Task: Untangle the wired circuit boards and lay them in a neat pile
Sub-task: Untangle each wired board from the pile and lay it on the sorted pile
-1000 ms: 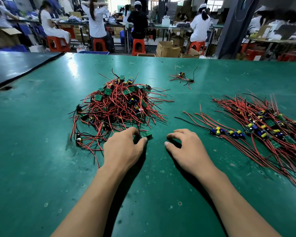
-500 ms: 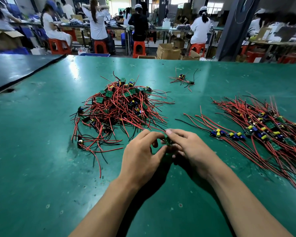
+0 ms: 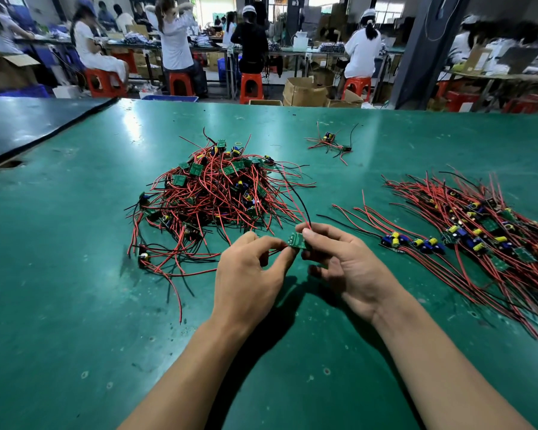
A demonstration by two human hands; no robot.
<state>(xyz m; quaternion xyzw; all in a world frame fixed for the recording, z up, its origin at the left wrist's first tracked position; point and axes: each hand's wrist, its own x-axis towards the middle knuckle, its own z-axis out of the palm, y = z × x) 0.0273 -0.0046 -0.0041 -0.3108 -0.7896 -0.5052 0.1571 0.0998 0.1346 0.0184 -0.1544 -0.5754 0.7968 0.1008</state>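
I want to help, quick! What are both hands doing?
Left hand: pinching the green board.
Right hand: pinching the same green board.

One head-worn wide-angle camera looks forward and down across the green table [image 3: 59, 274]. The left hand [image 3: 249, 274] and right hand [image 3: 351, 268] sit near, mid-frame.

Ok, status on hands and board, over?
Left hand, right hand both pinch one green board. Its wires trail toward the tangled heap. Neat pile right, nothing between.

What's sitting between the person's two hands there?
A small green circuit board, held by the left hand and right hand, its wires running toward the tangled heap; head view.
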